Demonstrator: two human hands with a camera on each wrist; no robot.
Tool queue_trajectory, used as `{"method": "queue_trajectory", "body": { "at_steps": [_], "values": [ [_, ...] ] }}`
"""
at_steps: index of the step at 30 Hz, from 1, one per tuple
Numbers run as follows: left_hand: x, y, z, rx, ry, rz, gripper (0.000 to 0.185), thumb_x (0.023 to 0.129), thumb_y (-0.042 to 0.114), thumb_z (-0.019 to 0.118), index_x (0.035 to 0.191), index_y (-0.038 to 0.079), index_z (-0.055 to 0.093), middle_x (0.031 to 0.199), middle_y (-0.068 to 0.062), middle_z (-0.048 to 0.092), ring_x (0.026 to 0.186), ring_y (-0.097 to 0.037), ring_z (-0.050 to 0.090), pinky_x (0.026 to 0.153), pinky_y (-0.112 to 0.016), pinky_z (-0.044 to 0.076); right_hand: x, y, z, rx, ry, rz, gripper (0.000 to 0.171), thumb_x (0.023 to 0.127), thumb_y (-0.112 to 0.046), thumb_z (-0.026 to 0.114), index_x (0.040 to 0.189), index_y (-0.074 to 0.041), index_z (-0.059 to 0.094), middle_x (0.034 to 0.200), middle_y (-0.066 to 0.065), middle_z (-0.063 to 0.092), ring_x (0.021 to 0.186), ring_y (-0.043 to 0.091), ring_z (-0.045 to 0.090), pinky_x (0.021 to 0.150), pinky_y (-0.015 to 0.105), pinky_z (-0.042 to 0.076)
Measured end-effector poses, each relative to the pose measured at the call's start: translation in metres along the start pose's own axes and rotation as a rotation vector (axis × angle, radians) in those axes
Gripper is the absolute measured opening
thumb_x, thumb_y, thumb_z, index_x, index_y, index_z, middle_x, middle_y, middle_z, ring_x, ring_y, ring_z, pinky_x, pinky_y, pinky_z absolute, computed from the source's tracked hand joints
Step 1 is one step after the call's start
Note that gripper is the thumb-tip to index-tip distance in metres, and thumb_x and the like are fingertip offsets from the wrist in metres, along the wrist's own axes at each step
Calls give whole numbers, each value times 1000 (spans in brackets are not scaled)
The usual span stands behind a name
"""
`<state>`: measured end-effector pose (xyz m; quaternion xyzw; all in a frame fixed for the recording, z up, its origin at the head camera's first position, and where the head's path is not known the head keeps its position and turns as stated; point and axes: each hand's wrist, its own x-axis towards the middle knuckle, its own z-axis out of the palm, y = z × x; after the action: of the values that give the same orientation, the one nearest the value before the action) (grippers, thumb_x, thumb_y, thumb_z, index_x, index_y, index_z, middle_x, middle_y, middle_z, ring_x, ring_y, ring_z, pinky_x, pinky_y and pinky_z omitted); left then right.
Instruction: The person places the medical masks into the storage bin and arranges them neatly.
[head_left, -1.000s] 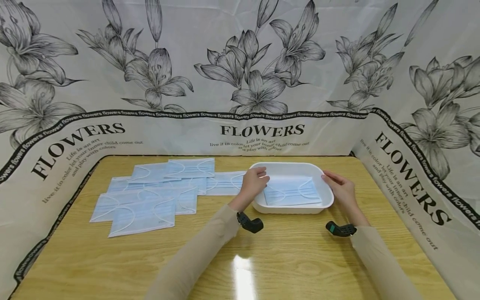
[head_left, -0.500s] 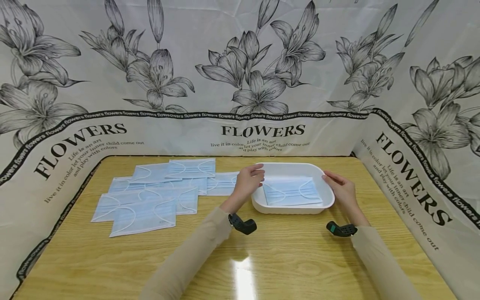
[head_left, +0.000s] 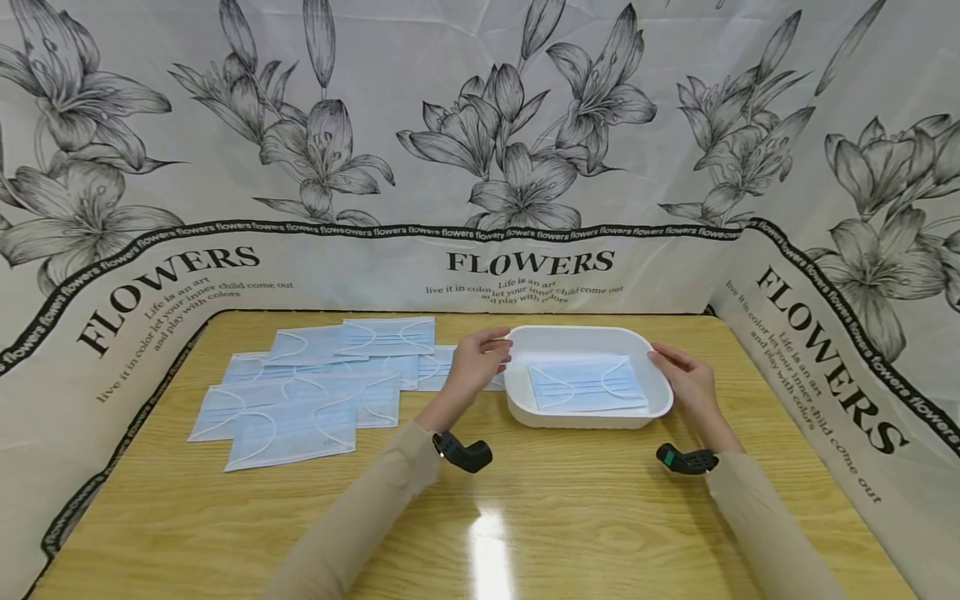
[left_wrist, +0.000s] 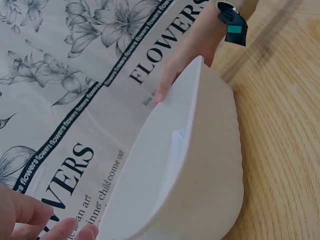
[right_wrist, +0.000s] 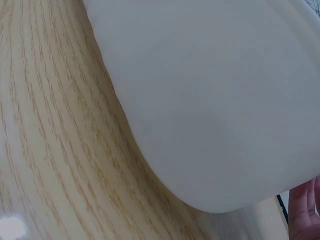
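Observation:
In the head view, a white plastic tub [head_left: 588, 421] stands on the right half of the table. A flat blue face mask [head_left: 588, 385] lies inside it. My right hand [head_left: 692, 392] holds the tub's right end at the rim; in the right wrist view its fingers [right_wrist: 302, 210] show at the end wall. To the left of the tub, my left hand [head_left: 472, 367] is held with loosely bent fingers and nothing in it. A loose group of overlapping blue masks [head_left: 292, 433] lies farther left, one of them partly hidden behind the left hand.
The wood-grain table [head_left: 585, 517] carries a bright light reflection near its front. A white flower-print cloth [head_left: 360, 275] rises behind and along both sides. Each wrist wears a black camera mount [head_left: 462, 454].
My left hand has drawn left, away from the tub's left rim and toward the group of masks. The right hand stays at the tub's right end, and the mask inside lies as before.

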<state>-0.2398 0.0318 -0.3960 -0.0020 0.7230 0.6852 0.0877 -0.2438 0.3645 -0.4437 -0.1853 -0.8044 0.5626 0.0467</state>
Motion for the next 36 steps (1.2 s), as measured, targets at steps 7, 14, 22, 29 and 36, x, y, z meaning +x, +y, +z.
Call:
{"method": "queue_trajectory", "body": {
  "at_steps": [7,14,22,29,36],
  "values": [
    [-3,-4,-13,20,39,23,34,96,9,56,129,5,60,120,-18,65,99,-26,66,85,-35,57,1,1,0,8,10,-1,66,88,-49,63,140,-10,50,136,-4,58,109,-3,52,80,3,46],
    [-10,-6,-26,52,76,32,31,96,10,57,126,6,63,119,-16,67,98,-25,68,81,-30,58,1,2,0,46,9,-15,65,87,-46,65,138,-8,52,108,-22,61,100,-8,52,78,3,46],
    [-13,-11,-41,60,98,34,30,96,10,56,124,7,64,120,-15,67,95,-22,68,80,-30,58,1,1,0,80,4,-26,64,87,-43,67,137,-6,53,96,-27,58,95,-9,52,76,3,47],
    [-16,-14,-54,52,110,14,30,97,10,55,125,9,64,122,-16,66,97,-26,67,85,-38,57,1,1,1,34,19,-5,65,88,-46,65,139,-8,51,117,-15,62,100,-7,51,77,3,46],
    [-19,-19,-65,70,138,8,31,96,10,57,127,8,63,121,-16,66,95,-24,67,82,-34,57,1,1,0,33,11,-8,66,88,-46,64,139,-7,50,114,-17,62,98,-9,51,77,3,47]
  ]
}}
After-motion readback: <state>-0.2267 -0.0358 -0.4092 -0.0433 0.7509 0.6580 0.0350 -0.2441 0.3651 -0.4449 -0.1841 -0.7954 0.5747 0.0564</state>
